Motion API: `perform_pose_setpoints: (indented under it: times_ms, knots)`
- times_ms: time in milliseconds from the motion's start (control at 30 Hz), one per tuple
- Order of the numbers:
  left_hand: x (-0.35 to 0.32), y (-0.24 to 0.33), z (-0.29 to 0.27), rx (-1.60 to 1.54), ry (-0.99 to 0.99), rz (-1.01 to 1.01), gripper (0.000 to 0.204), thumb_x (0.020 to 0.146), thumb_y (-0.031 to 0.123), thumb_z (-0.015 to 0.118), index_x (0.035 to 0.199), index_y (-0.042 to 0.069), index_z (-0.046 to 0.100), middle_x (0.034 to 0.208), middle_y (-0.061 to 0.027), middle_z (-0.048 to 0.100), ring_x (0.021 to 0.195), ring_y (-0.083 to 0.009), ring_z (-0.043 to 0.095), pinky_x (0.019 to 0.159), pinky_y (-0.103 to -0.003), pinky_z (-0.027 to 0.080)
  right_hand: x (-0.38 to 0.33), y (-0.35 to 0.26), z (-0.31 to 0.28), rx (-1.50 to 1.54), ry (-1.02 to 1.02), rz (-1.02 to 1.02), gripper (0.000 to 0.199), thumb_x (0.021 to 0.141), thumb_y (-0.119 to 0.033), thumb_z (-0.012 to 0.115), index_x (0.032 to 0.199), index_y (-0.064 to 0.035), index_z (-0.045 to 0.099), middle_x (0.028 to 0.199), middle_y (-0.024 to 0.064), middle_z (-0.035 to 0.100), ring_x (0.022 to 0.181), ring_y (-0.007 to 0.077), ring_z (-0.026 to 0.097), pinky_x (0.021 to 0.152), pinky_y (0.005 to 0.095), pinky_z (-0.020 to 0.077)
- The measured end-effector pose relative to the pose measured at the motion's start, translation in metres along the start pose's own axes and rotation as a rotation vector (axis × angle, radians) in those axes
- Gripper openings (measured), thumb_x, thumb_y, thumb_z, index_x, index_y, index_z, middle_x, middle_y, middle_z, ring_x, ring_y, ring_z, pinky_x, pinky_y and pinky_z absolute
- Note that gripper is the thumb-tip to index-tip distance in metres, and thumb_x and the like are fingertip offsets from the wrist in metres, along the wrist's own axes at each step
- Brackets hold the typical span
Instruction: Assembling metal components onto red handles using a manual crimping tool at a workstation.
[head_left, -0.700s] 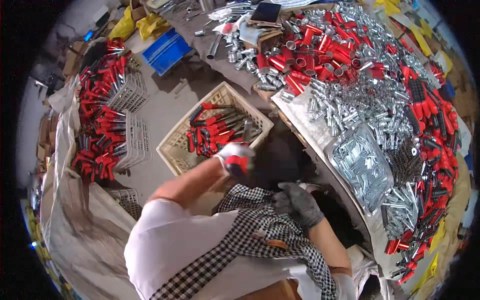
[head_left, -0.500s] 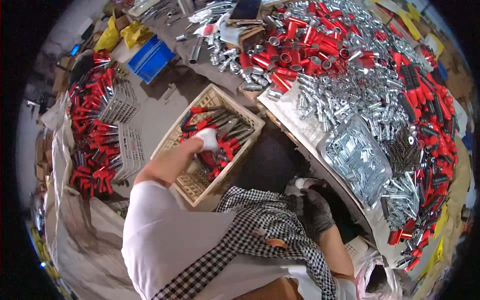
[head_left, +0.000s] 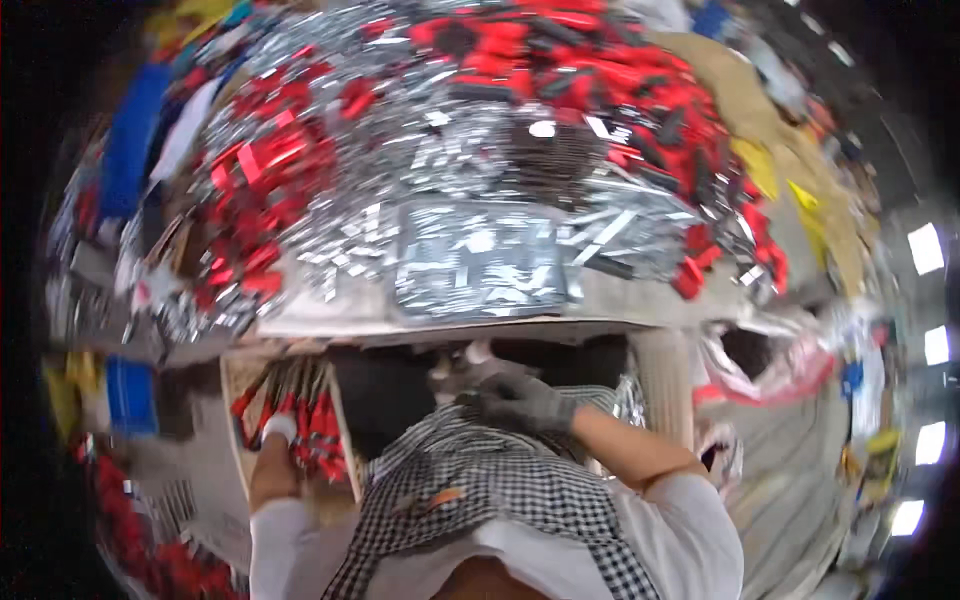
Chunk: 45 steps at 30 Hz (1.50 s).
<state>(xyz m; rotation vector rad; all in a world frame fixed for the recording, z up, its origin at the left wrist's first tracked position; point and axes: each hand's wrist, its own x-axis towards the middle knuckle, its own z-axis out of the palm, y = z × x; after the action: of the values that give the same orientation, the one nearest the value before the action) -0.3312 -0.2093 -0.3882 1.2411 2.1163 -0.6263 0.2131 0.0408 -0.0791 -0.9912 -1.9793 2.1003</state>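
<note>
My left hand [head_left: 281, 429], in a white glove, reaches into a cream plastic crate [head_left: 348, 455] at the lower left. It is at a row of red-handled tools [head_left: 318, 432] with dark metal shafts; its fingers are blurred, so I cannot tell whether it grips one. In front of my lap, my right hand [head_left: 522, 402], in a dark grey glove, has its fingers curled over the checked apron [head_left: 480, 485]. Whatever is in them, if anything, cannot be made out. Just beyond that hand is a pale rounded object [head_left: 480, 352], smeared by motion.
Across the front runs a workbench [head_left: 345, 308], heaped with shiny metal parts. On it are a clear tray of metal pins [head_left: 480, 260], red sleeves [head_left: 265, 150] and red-and-black handles [head_left: 640, 90]. A blue bin [head_left: 131, 396] lies left, a pinkish-white sack [head_left: 765, 370] right.
The view has swung to the right, bringing the bench to the front and the crate to the lower left. My left hand is still in the crate, my right still before my lap.
</note>
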Motion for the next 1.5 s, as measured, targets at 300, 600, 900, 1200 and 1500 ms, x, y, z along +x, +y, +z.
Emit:
perform_pose_setpoints:
  times_ms: [300, 600, 900, 1200, 1500]
  knots:
    - [-0.163, 0.207, -0.240, -0.407, 0.614, 0.332, 0.032, 0.089, 0.034, 0.060, 0.082, 0.004, 0.068, 0.080, -0.0224, 0.065, 0.074, -0.0408, 0.063, 0.065, -0.048, 0.050, -0.041, -0.020, -0.092, -0.552, 0.504, -0.242, 0.032, 0.088, -0.021, 0.070, 0.116, -0.0056, 0.065, 0.105, 0.0133, 0.069, 0.093, 0.0224, 0.068, 0.082, 0.0346, 0.0538]
    - [-0.248, 0.358, -0.330, -0.626, 0.657, 1.193, 0.010, 0.083, 0.011, 0.065, 0.084, 0.002, 0.069, 0.084, -0.0146, 0.069, 0.077, -0.0299, 0.068, 0.069, -0.038, 0.054, 0.010, -0.054, -0.235, -0.969, 0.945, 0.416, 0.073, 0.069, -0.062, 0.071, 0.112, -0.0034, 0.069, 0.112, 0.0249, 0.066, 0.106, 0.0384, 0.063, 0.092, 0.0456, 0.0490]
    - [-0.258, 0.410, -0.343, -0.669, 0.356, 1.317, 0.014, 0.087, 0.013, 0.064, 0.093, 0.002, 0.070, 0.084, -0.0148, 0.069, 0.076, -0.0308, 0.068, 0.070, -0.037, 0.054, 0.025, 0.035, -0.281, -0.135, 1.163, -0.150, 0.045, 0.085, -0.023, 0.065, 0.125, -0.0019, 0.059, 0.094, 0.0134, 0.068, 0.088, 0.0237, 0.066, 0.074, 0.0343, 0.0528]
    - [-0.203, 0.384, -0.445, -0.601, 0.983, 1.142, 0.023, 0.091, 0.020, 0.060, 0.093, 0.001, 0.071, 0.079, -0.0140, 0.070, 0.070, -0.0224, 0.068, 0.067, -0.037, 0.055, -0.033, -0.033, -0.142, 1.151, 0.384, -0.548, 0.061, 0.084, -0.041, 0.072, 0.135, -0.0134, 0.051, 0.110, 0.0075, 0.060, 0.112, 0.0317, 0.054, 0.094, 0.0568, 0.0442]
    - [-0.064, 0.431, -0.611, -0.149, 0.915, 0.454, 0.044, 0.085, 0.038, 0.058, 0.116, 0.008, 0.064, 0.113, -0.0202, 0.067, 0.103, -0.0355, 0.066, 0.091, -0.045, 0.051, -0.030, -0.039, -0.066, 0.603, 0.328, -0.440, 0.042, 0.097, -0.039, 0.058, 0.120, -0.0043, 0.055, 0.093, 0.0066, 0.066, 0.083, 0.0158, 0.065, 0.072, 0.0322, 0.0552]
